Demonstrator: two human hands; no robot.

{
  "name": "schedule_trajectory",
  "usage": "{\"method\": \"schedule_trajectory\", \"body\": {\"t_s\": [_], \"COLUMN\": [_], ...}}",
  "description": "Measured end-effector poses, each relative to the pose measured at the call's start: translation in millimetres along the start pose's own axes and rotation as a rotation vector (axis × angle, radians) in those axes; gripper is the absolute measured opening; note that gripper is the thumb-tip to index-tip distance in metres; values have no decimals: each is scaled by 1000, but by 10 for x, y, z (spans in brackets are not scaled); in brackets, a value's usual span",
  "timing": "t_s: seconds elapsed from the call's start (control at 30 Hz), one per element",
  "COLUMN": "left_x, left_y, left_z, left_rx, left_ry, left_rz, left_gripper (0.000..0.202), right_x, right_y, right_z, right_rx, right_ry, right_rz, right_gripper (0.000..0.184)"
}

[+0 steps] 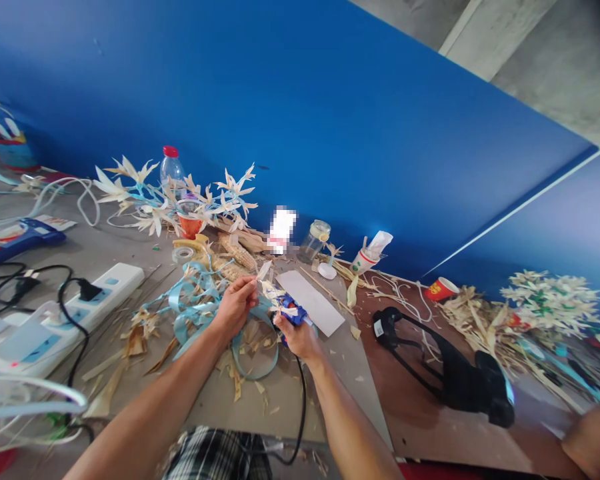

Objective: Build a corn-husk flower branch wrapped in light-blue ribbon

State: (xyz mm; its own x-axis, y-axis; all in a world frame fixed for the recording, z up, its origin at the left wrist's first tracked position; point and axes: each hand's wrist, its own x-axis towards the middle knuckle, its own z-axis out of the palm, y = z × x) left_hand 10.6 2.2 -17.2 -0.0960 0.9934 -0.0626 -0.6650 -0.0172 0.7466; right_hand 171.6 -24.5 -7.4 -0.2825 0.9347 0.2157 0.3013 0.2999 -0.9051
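Observation:
My left hand (235, 308) is closed, its thumb and fingers pinching a pale piece of corn husk (264, 271). My right hand (299, 339) is wrapped round a blue hot glue gun (297, 316), whose black cord (301, 400) runs down over the table's front edge. Cream husk strips partly cover the gun, so its nozzle is hard to make out. Light-blue ribbon (193, 303) lies in loose curls beside my left hand. Just beyond the gun is a white sheet (311, 303). Corn cobs (237, 252) lie behind my left hand.
Husk flowers on blue stems stand in an orange pot (190, 227) near a red-capped bottle (171, 167). At left are a power strip (113, 283) and cables. A glass jar (314, 241) stands behind; a black headset (445, 367) lies right. Another person's arm (594, 433) enters at right.

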Motion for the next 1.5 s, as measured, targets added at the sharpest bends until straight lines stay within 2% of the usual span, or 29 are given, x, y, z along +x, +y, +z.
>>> {"method": "schedule_trajectory", "body": {"t_s": [0.63, 0.9, 1.1, 1.5], "left_x": [-10, 20, 25, -1], "left_y": [-4, -51, -68, -35], "left_z": [21, -8, -16, 6], "left_rx": [91, 228, 306, 339], "left_ry": [32, 47, 40, 46], "left_rz": [5, 81, 128, 156], "left_gripper": [29, 30, 27, 26], "right_x": [2, 11, 11, -4], "right_y": [-6, 19, 9, 108], "right_z": [-19, -38, -50, -37], "right_rx": [-51, -16, -1, 93], "right_ry": [11, 49, 24, 74], "right_rz": [-1, 3, 17, 98], "right_gripper": [36, 38, 36, 35]}}
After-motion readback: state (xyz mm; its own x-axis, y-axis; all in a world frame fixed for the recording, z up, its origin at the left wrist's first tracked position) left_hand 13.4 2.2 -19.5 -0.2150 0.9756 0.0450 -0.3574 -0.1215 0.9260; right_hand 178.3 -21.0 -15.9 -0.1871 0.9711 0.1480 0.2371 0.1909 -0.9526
